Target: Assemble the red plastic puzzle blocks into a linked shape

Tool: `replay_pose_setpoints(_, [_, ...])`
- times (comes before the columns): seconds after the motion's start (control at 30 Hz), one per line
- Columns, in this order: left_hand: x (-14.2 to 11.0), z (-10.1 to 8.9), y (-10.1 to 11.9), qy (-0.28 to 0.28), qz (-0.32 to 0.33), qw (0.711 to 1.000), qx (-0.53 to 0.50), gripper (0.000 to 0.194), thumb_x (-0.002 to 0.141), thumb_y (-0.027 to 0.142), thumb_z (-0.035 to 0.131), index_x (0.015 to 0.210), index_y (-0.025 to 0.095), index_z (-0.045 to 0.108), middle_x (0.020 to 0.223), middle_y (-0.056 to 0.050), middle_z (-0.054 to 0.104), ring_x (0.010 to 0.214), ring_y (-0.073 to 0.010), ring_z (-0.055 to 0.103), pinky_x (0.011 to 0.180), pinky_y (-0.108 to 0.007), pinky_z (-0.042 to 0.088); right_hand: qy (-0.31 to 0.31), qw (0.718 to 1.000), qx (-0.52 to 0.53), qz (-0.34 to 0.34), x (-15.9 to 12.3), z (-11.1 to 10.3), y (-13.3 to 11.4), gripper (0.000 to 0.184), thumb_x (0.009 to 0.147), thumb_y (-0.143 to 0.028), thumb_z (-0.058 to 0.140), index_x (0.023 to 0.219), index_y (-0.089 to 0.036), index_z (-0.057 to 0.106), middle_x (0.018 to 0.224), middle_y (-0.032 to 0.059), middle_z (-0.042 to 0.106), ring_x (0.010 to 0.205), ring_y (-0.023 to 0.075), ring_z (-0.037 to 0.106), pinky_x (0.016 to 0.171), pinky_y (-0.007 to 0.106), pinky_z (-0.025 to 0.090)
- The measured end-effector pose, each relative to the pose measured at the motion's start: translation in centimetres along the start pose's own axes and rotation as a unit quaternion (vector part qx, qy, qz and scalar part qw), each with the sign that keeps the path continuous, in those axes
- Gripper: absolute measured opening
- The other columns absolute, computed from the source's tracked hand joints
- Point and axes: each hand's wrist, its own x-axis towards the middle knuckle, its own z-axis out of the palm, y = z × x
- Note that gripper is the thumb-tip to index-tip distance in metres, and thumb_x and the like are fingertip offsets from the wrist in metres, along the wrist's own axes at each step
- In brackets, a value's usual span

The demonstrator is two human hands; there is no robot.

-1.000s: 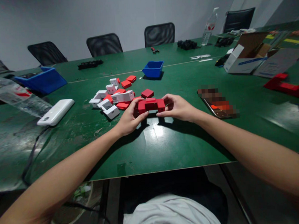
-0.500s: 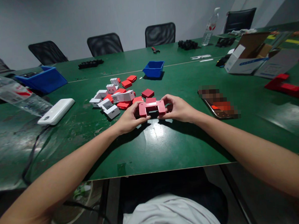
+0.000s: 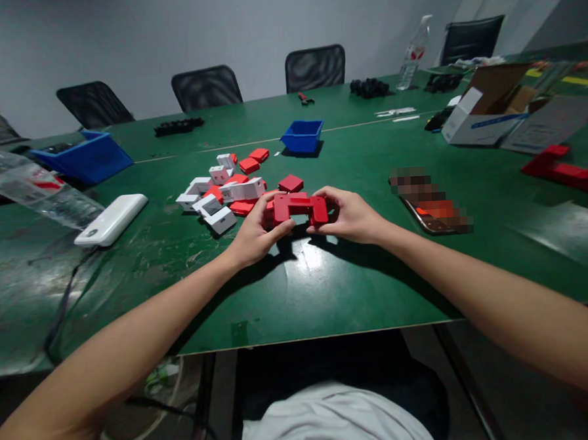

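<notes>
Gripping red piece (image 3: 300, 206) between left hand (image 3: 253, 235) and right hand (image 3: 355, 215) over green table (image 3: 337, 296). Facing chairs (image 3: 316, 69) and seemingly grey wall (image 3: 254, 22).

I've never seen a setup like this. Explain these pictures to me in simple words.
There is no machine here: a person works bare-handed. Every picture comes from one camera worn on that person's head, looking forward and down. The left hand and right hand hold a red part between them, one at each end, over a green table. Beyond the left hand lie loose white blocks and red blocks. Farther back sits a small blue bin. A phone lies to the right; a white device and a bottle are on the left.
</notes>
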Motion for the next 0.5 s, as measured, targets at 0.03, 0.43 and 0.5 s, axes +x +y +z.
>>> replay_pose_setpoints(0.03, [-0.02, 0.04, -0.03, 0.002, -0.005, 1.0, -0.008, 0.062, 0.084, 0.046, 0.074, 0.131, 0.019, 0.043, 0.119, -0.011, 0.067, 0.083, -0.015, 0.07, 0.073, -0.027, 0.06, 0.002, 1.0, -0.004, 0.001, -0.04, 0.02, -0.08, 0.05, 0.064, -0.037, 0.085, 0.103, -0.018, 0.06, 0.085, 0.0018, 0.067, 0.074, 0.017, 0.061, 0.069, 0.031, 0.049])
replay_pose_setpoints(0.43, [-0.13, 0.23, 0.17, 0.091, 0.028, 0.995, -0.013, 0.059, 0.085, 0.044, 0.073, 0.131, 0.017, 0.047, 0.112, -0.009, 0.069, 0.084, -0.0153, 0.069, 0.076, -0.027, 0.058, -0.034, 0.997, 0.061, -0.027, -0.24, 0.41, -0.24, 0.067, 0.072, -0.035, 0.082, 0.128, -0.018, 0.051, 0.1, 0.0075, 0.07, 0.088, 0.0207, 0.067, 0.077, 0.035, 0.055])
replay_pose_setpoints(0.5, [-0.24, 0.31, 0.41, 0.09, 0.045, 0.995, 0.02, 0.056, 0.085, 0.041, 0.073, 0.129, 0.017, 0.05, 0.117, -0.011, 0.067, 0.099, -0.0179, 0.068, 0.086, -0.028, 0.057, -0.039, 0.998, 0.053, -0.023, -0.16, 0.39, -0.14, 0.065, 0.072, -0.031, 0.081, 0.129, -0.017, 0.053, 0.097, 0.0069, 0.07, 0.084, 0.0199, 0.067, 0.075, 0.035, 0.055])
